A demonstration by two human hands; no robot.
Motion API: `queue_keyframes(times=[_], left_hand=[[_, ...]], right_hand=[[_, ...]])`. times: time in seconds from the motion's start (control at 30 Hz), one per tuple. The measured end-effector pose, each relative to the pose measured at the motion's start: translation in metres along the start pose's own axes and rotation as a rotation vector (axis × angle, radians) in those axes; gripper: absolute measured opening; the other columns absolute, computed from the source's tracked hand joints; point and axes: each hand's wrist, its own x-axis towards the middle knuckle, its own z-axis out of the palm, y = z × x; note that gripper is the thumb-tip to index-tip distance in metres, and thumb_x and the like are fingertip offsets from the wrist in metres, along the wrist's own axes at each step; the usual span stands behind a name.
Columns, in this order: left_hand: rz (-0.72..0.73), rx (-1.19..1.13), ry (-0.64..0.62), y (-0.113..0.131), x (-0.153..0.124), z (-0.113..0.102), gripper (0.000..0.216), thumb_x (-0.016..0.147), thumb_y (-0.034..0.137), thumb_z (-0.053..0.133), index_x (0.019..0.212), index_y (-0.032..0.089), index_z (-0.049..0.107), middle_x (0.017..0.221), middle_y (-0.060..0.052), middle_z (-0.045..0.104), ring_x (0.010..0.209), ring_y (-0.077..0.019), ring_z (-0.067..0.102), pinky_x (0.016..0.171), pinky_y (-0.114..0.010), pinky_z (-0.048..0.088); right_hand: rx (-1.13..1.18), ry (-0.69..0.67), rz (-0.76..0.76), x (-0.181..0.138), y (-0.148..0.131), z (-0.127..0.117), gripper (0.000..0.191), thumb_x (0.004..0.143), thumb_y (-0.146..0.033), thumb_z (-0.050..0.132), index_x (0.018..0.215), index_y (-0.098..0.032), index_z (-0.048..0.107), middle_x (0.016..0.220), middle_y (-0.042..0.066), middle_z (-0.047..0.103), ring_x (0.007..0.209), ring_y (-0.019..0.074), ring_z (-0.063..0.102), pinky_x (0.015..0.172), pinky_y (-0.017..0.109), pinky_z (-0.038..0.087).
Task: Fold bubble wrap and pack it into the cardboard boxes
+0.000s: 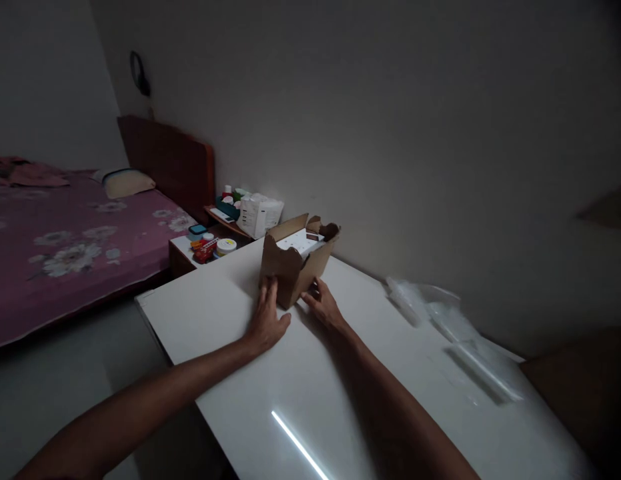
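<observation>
An open brown cardboard box (pixel 296 267) stands on a white table (pixel 340 373), flaps up, with a white item (pixel 301 243) inside. My left hand (pixel 267 320) lies flat on the table, fingers stretched out and touching the box's near left side. My right hand (pixel 324 305) rests on the table against the box's near right corner, fingers spread and holding nothing.
Clear plastic bags (pixel 440 310) lie on the table's right part. Beyond the table a bedside stand (pixel 210 247) holds jars, a white bag and small items. A bed with a purple floral sheet (pixel 65 247) is at left. The wall runs close behind the box.
</observation>
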Motion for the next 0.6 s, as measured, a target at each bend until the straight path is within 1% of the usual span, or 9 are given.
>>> queue_keyframes(times=[0.07,0.13,0.2,0.33,0.4,0.47,0.53,0.6], left_hand=[[-0.026,0.017,0.019,-0.008,0.027,0.004,0.083,0.083,0.023,0.057,0.154,0.004,0.02,0.165,-0.024,0.011,0.155,-0.0302,0.009,0.125,-0.044,0.016],[-0.039,0.029,0.035,-0.016,0.051,0.009,0.074,0.09,0.029,0.051,0.153,0.005,0.023,0.164,-0.025,0.014,0.155,-0.0302,0.011,0.124,-0.046,0.018],[-0.052,0.044,0.049,-0.023,0.074,0.013,0.068,0.094,0.031,0.045,0.153,0.005,0.024,0.164,-0.025,0.016,0.154,-0.0297,0.014,0.124,-0.045,0.019],[-0.087,0.083,0.086,-0.034,0.115,0.019,0.066,0.096,0.031,0.042,0.154,0.005,0.023,0.163,-0.024,0.022,0.153,-0.0293,0.019,0.123,-0.044,0.021],[-0.108,0.107,0.105,-0.039,0.13,0.02,0.066,0.096,0.03,0.041,0.154,0.006,0.022,0.162,-0.024,0.025,0.152,-0.0294,0.023,0.122,-0.044,0.023],[-0.117,0.135,0.106,-0.043,0.139,0.022,0.065,0.097,0.031,0.04,0.154,0.004,0.023,0.161,-0.025,0.027,0.151,-0.03,0.025,0.121,-0.043,0.025],[-0.116,0.165,0.089,-0.046,0.145,0.022,0.064,0.097,0.032,0.04,0.153,0.002,0.027,0.16,-0.026,0.028,0.151,-0.0307,0.026,0.121,-0.042,0.026],[-0.114,0.194,0.07,-0.047,0.148,0.023,0.063,0.097,0.032,0.04,0.152,0.003,0.029,0.16,-0.025,0.03,0.15,-0.0306,0.027,0.12,-0.042,0.027]], right_hand=[[-0.045,-0.028,0.009,0.022,-0.002,0.012,0.087,0.071,-0.057,0.068,0.145,-0.019,0.041,0.144,0.015,0.053,0.131,0.0333,0.051,0.108,0.049,0.043],[-0.11,-0.044,0.034,0.039,-0.004,0.022,0.093,0.068,-0.056,0.071,0.147,-0.019,0.038,0.148,0.016,0.049,0.136,0.0352,0.046,0.111,0.049,0.039],[-0.185,-0.046,0.066,0.054,-0.007,0.032,0.093,0.071,-0.056,0.07,0.149,-0.019,0.034,0.152,0.016,0.046,0.139,0.0355,0.042,0.113,0.051,0.035],[-0.328,-0.028,0.109,0.082,-0.01,0.046,0.081,0.084,-0.053,0.058,0.15,-0.016,0.03,0.153,0.02,0.043,0.14,0.0346,0.04,0.112,0.051,0.03],[-0.386,-0.023,0.118,0.095,-0.011,0.051,0.074,0.088,-0.051,0.053,0.148,-0.014,0.031,0.151,0.021,0.044,0.139,0.0339,0.042,0.111,0.05,0.029],[-0.431,-0.028,0.123,0.106,-0.01,0.054,0.069,0.09,-0.051,0.051,0.146,-0.014,0.033,0.148,0.02,0.049,0.136,0.0325,0.045,0.11,0.047,0.03],[-0.468,-0.034,0.125,0.114,-0.009,0.055,0.068,0.091,-0.053,0.051,0.144,-0.014,0.035,0.144,0.02,0.052,0.134,0.0312,0.047,0.108,0.045,0.031],[-0.501,-0.041,0.125,0.121,-0.008,0.055,0.068,0.091,-0.055,0.05,0.144,-0.013,0.035,0.144,0.019,0.053,0.134,0.0302,0.047,0.108,0.043,0.03]])
